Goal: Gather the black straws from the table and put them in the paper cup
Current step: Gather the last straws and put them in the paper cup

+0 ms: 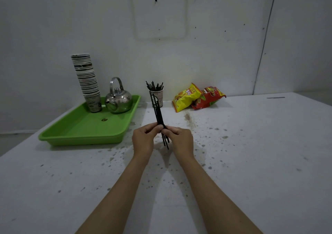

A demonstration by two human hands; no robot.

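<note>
A bundle of black straws (pixel 159 116) stands nearly upright over the middle of the table, its lower ends close to the tabletop. My left hand (pixel 144 138) and my right hand (pixel 180 138) both pinch the bundle around its middle, fingertips meeting. Behind it, near the wall, a printed paper cup (pixel 159 99) stands upright with several black straws (pixel 154 86) sticking out of its top. The held bundle's upper ends overlap the cup in view.
A green tray (pixel 80 136) at the left holds a tall stack of paper cups (pixel 87 79) and a shiny metal kettle (pixel 119 100). A yellow snack bag (pixel 186 97) and a red one (pixel 208 99) lie by the wall at right. The white table is speckled.
</note>
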